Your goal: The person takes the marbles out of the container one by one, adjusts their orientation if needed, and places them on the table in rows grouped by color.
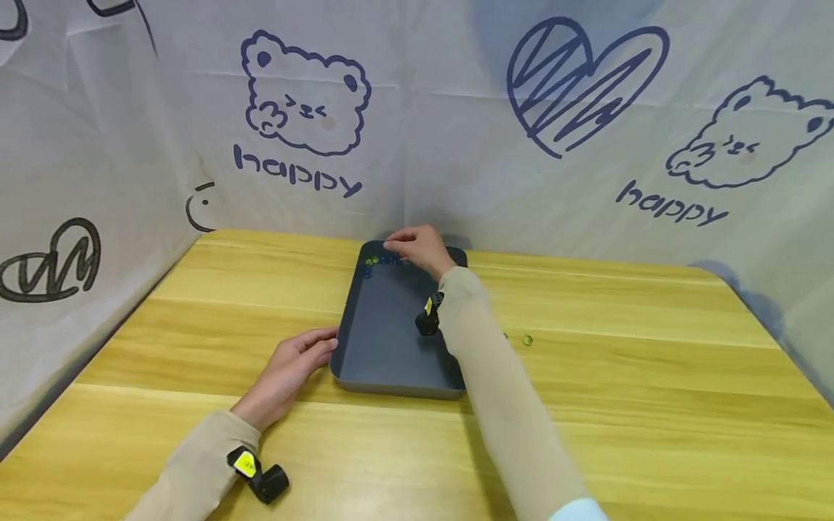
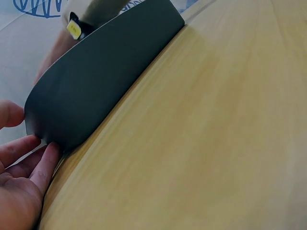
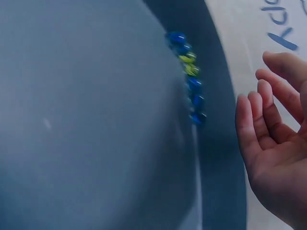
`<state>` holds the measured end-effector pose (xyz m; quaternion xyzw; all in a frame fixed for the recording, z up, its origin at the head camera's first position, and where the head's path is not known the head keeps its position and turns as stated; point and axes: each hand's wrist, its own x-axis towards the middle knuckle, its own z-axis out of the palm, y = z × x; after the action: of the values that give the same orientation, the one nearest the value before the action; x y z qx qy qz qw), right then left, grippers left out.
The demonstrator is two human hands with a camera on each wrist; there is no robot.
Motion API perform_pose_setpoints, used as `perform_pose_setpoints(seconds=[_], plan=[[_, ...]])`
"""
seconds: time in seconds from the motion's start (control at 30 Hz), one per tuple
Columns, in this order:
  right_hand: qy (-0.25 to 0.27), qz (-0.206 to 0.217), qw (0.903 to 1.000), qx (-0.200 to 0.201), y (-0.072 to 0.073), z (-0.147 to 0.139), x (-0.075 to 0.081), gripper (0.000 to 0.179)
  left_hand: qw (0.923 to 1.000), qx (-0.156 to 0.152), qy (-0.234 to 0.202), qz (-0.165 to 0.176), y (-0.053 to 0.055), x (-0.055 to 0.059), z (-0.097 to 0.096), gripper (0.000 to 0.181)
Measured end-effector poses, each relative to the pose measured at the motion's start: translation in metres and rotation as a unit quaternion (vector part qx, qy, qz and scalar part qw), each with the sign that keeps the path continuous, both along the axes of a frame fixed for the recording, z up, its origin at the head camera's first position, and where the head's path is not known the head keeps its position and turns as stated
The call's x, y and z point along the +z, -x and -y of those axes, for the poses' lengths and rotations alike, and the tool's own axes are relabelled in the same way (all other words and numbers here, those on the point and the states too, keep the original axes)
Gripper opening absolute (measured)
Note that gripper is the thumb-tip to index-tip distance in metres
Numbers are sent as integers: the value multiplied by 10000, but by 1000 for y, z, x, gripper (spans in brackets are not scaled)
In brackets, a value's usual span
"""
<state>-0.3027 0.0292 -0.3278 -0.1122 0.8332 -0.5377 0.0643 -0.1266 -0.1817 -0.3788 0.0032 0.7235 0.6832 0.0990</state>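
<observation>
A dark grey rectangular tray (image 1: 397, 318) lies on the table. Along its far end and far left corner runs a row of small glass marbles (image 3: 194, 86), several blue with two yellow-green ones among them. My left hand (image 1: 293, 369) is at the tray's left side, fingertips touching the outer wall near the front corner, as the left wrist view shows. My right hand (image 1: 426, 250) hovers over the far rim, fingers (image 3: 244, 115) loosely bent. Its thumb and index fingertips are close together, with nothing visible between them.
Right of the tray, a greenish marble (image 1: 527, 340) lies on the wooden table (image 1: 651, 376); another is partly hidden by the right sleeve (image 1: 502, 391). A white cloth (image 1: 443, 166) with drawings hangs behind the far edge. Each wrist carries a small black camera (image 1: 263, 481).
</observation>
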Motion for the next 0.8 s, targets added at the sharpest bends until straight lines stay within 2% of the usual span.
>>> perform_pose_setpoints(seconds=[0.3, 0.63, 0.8], plan=[[-685, -254, 9973, 18, 0, 24, -13, 24, 9999, 92, -46, -90, 0, -2, -1, 43], [-826, -500, 9953, -28, -1, 35, -24, 20, 9997, 213, -20, -86, -1, -3, -2, 42], [-866, -575, 9944, -188, 5, 39, -29, 19, 9996, 237, -39, -117, -1, -3, -2, 42]])
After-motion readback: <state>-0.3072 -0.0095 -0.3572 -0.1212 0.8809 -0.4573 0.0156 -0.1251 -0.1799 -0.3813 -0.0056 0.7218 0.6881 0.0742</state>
